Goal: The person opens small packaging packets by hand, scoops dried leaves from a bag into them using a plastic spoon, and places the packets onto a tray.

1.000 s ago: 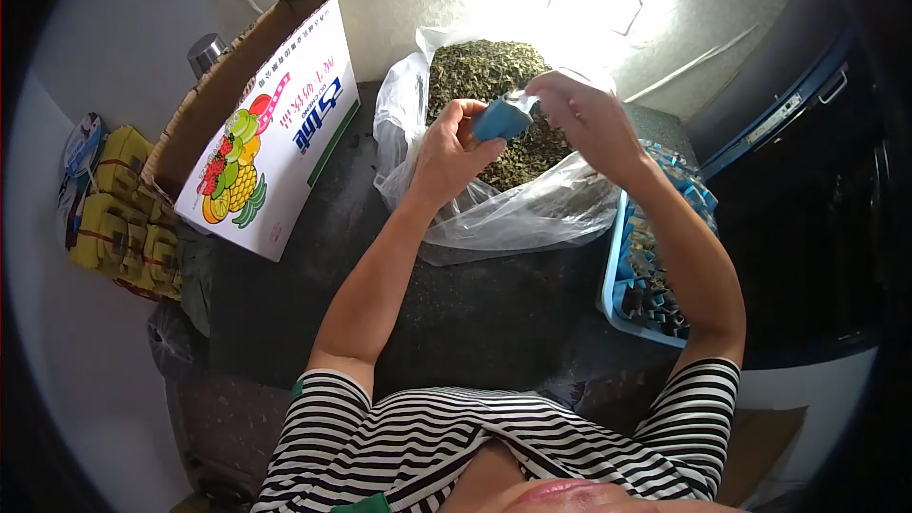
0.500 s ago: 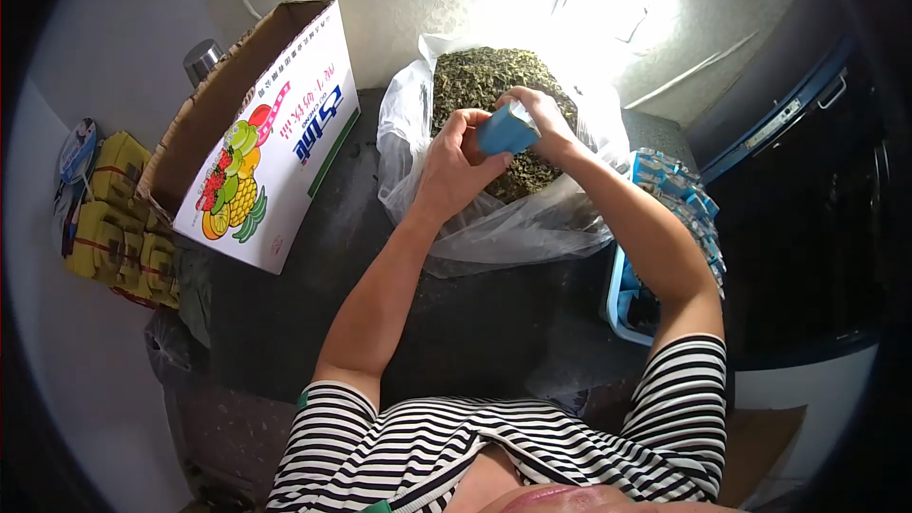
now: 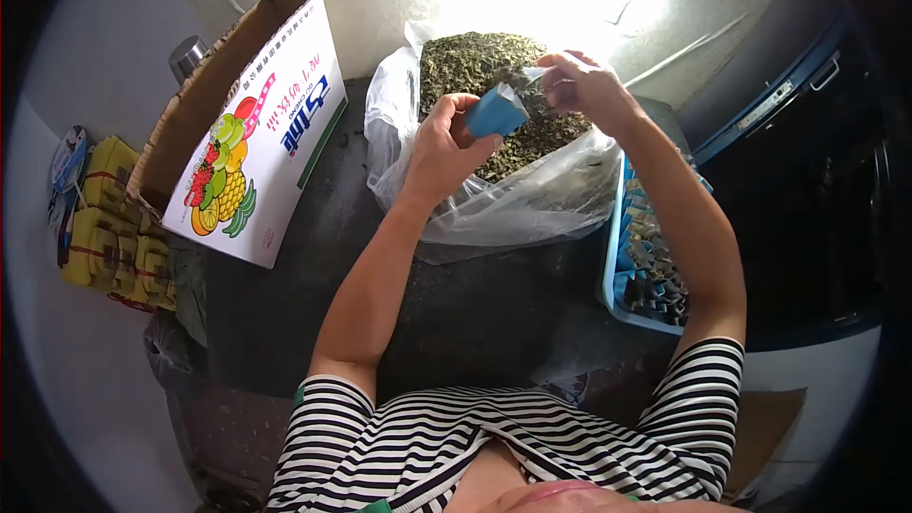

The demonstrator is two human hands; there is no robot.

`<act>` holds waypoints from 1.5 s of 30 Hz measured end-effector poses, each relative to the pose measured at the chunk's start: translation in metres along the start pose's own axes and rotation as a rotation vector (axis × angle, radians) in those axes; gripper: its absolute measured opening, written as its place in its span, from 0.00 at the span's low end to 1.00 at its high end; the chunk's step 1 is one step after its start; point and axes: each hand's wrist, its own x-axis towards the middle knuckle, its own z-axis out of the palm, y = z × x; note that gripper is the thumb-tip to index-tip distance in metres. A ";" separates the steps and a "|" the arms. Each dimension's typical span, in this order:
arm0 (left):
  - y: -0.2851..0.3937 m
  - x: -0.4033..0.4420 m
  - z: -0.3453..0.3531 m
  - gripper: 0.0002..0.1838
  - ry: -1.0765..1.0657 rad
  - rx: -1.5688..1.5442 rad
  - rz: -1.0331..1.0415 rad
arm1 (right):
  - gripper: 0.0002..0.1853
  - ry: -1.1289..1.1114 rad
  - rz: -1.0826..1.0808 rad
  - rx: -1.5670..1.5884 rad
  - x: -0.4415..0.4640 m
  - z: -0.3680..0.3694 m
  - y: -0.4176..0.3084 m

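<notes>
My left hand (image 3: 442,150) is wrapped around a small blue packet (image 3: 494,114), tilted, with its whitish opening facing up and to the right. To the right of the packet is my right hand (image 3: 591,93), its fingers curled together. A pale, shiny bit shows at those fingertips, too small to make out. Both hands are over a heap of dried, greenish-brown leaves (image 3: 475,52). The leaves fill a clear plastic bag (image 3: 388,133) with its mouth spread wide.
An open cardboard carton (image 3: 256,133) with printed fruit stands left of the bag on the dark table (image 3: 456,323). Right of it, a blue basket (image 3: 611,296) holds many small blue packets (image 3: 651,256). Yellow packages (image 3: 104,237) and a metal cup (image 3: 188,55) are at far left.
My right hand has moved off the packet, to the right and slightly up. The left hand still holds the packet, now a little further left. More of the basket shows.
</notes>
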 end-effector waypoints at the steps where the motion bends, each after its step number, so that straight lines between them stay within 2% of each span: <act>1: -0.002 0.001 0.000 0.28 0.000 -0.013 -0.003 | 0.14 -0.003 -0.017 -0.002 -0.001 -0.008 -0.002; 7: -0.001 0.004 0.000 0.29 -0.008 -0.030 -0.049 | 0.14 0.013 -0.047 -0.066 -0.019 -0.010 -0.014; 9: 0.004 0.003 -0.001 0.29 0.023 0.082 -0.024 | 0.14 0.038 -0.093 -0.166 -0.022 -0.006 -0.017; 15: -0.002 0.005 -0.001 0.29 0.038 0.115 0.009 | 0.15 0.110 -0.139 -0.239 -0.027 0.001 -0.026; 19: -0.004 0.005 0.001 0.29 0.024 0.024 -0.012 | 0.15 0.073 -0.131 -0.277 -0.033 0.003 -0.025; 21: -0.005 0.005 0.001 0.29 0.032 0.049 -0.005 | 0.13 -0.064 -0.207 -0.417 -0.036 0.015 -0.020; 22: -0.005 0.005 0.001 0.29 0.031 0.050 -0.006 | 0.11 -0.078 -0.310 -0.478 -0.039 0.024 -0.013; 23: -0.005 0.005 0.001 0.29 0.014 0.006 -0.013 | 0.11 -0.079 -0.309 -0.476 -0.044 0.030 -0.014; 25: -0.006 0.004 0.001 0.29 0.000 -0.036 -0.024 | 0.10 -0.080 -0.593 -0.838 -0.054 0.037 -0.023; 26: -0.008 0.005 0.001 0.29 0.012 -0.022 -0.012 | 0.10 -0.059 -0.711 -0.867 -0.057 0.037 -0.028; 27: -0.009 0.006 0.001 0.29 0.024 -0.009 0.004 | 0.10 -0.059 -0.711 -0.866 -0.057 0.035 -0.028; 29: -0.006 0.007 -0.001 0.28 0.017 -0.003 -0.001 | 0.09 0.119 -0.936 -0.899 -0.058 0.026 -0.030; 31: -0.001 0.008 -0.002 0.28 0.004 0.000 -0.005 | 0.10 0.171 -0.936 -0.918 -0.067 0.018 -0.037; 33: 0.009 0.012 -0.006 0.28 -0.027 -0.046 -0.074 | 0.10 0.206 -0.797 -0.891 -0.076 0.010 -0.042; 35: 0.018 0.015 -0.009 0.25 -0.076 0.018 -0.034 | 0.09 0.229 -0.851 -0.923 -0.081 0.000 -0.041; 37: 0.035 0.013 -0.005 0.26 -0.129 -0.183 0.216 | 0.08 0.308 -1.082 -1.038 -0.088 -0.006 -0.039; 39: 0.045 0.013 -0.003 0.27 -0.129 -0.175 0.207 | 0.08 0.302 -1.082 -1.012 -0.099 -0.006 -0.044; 41: 0.051 0.012 -0.006 0.27 -0.135 -0.248 0.095 | 0.09 0.227 -0.865 -0.914 -0.116 -0.002 -0.050; 43: 0.053 0.012 -0.006 0.26 -0.205 -0.305 0.039 | 0.10 0.251 -0.799 -0.867 -0.118 0.007 -0.051; 45: 0.059 0.011 0.001 0.23 -0.218 0.030 0.004 | 0.11 0.282 -0.736 -0.822 -0.113 0.014 -0.055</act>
